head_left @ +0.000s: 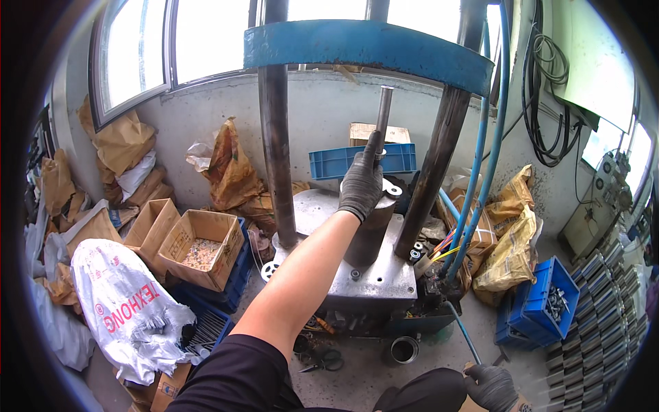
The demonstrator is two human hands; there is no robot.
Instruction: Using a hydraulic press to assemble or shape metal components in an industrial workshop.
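Observation:
My left hand (362, 187), in a dark grey glove, reaches up to the press at the centre. Its fingers close about the lower part of an upright metal rod (385, 110), one finger lying up along it. Below the hand stands a dark steel cylinder (371, 237) on the press's metal base plate (333, 285); the hand hides part of its top. A small metal ring (392, 190) lies at the cylinder's top edge. At the lower right, my gloved right hand (491, 388) is closed around the end of a long blue lever (463, 332), beside my knee.
Two steel columns (276, 151) carry a blue crossbeam (371, 49) overhead. Blue hoses (478, 185) run down at the right. An open carton (201, 248) and a white sack (127, 302) stand left. Right are a blue crate (546, 302) and stacked metal tubes (597, 323). Scissors (329, 360) lie below.

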